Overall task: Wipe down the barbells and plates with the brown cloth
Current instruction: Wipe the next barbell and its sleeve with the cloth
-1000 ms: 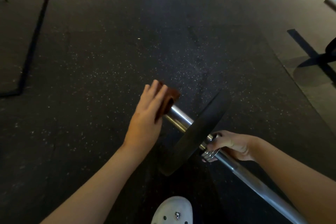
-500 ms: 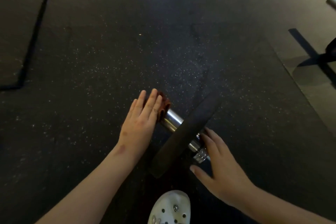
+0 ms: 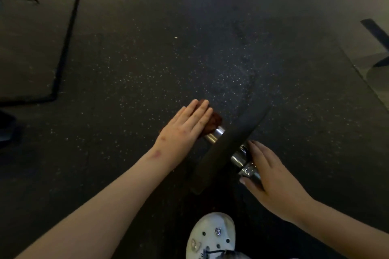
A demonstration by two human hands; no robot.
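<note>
A chrome barbell lies low over the black rubber floor, running from the centre toward the lower right. One black plate sits on its sleeve, seen edge-on. The brown cloth is bunched over the sleeve's end. My left hand presses on the cloth with flat, straight fingers. Behind the plate, my right hand holds the bar at the collar, thumb under it and fingers along its far side. The rest of the shaft is hidden by my right hand and arm.
My white clog stands on the floor just below the plate. A raised mat with a dark edge lies at the left. A paler floor strip and a dark machine foot are at the far right.
My right hand let go of the bar, hovered open beside the plate, and now closes on the collar again. My left hand stays flat on the cloth at the sleeve end.
</note>
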